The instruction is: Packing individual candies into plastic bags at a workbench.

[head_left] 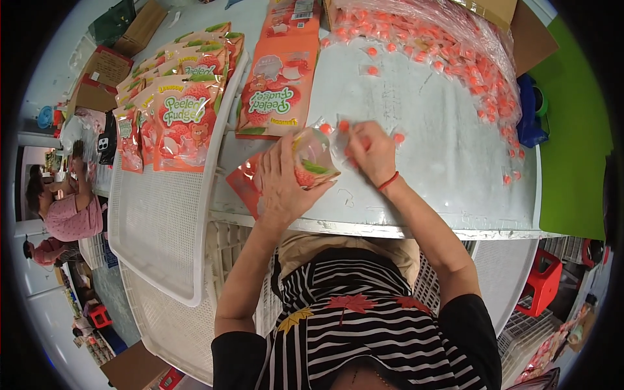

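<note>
My left hand (pixel 281 185) is wrapped round a pink-and-red candy pouch (pixel 314 170), whose open mouth faces right. Beside that mouth, my right hand (pixel 376 155) is closed on small red candies in clear wrappers; the fingers are slightly blurred, so how many they hold cannot be made out. Loose wrapped candies (pixel 398 138) lie on the table close to the right fingers. Under my left wrist, another red pouch (pixel 244 181) lies flat, partly hidden by the hand. Just beyond my left hand is a stack of flat pouches (pixel 276 84).
A white perforated tray (pixel 159 208) at the left bears several filled pouches (pixel 185 120). A heap of wrapped candies (pixel 448 58) spreads along the far right, next to a cardboard box (pixel 533 36) and a blue object (pixel 533 114). A person in pink (pixel 75 211) is at far left.
</note>
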The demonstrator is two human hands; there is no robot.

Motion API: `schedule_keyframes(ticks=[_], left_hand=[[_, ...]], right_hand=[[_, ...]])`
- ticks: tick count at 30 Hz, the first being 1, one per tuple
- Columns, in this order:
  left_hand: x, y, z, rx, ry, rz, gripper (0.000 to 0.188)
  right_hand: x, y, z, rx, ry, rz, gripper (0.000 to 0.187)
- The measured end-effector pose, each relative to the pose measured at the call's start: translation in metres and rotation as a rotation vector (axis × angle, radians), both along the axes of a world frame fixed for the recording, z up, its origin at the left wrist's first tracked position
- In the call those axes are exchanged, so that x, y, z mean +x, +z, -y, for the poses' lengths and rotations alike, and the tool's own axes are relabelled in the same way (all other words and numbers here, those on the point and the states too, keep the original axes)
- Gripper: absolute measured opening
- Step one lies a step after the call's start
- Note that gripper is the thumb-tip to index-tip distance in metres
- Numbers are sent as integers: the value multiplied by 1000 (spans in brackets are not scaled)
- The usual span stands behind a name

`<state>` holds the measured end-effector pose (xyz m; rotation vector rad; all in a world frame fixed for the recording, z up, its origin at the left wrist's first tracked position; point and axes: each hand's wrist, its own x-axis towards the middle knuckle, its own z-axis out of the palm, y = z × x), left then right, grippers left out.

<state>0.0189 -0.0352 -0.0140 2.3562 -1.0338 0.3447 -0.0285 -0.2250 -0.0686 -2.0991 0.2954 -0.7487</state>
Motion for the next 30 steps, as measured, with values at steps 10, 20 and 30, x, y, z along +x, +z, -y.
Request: schedule_keyframes(ticks=[10, 20, 30], left_hand=[[0, -9, 33, -191, -68, -54, 104], [-1, -9, 40, -235, -56, -84, 105], [6, -22, 45, -271, -137, -129, 94]], right_hand=[[22, 91, -17, 1561, 25, 283, 32], [2, 70, -36, 958, -11, 182, 18], [11, 99, -34, -287, 189, 86, 19]])
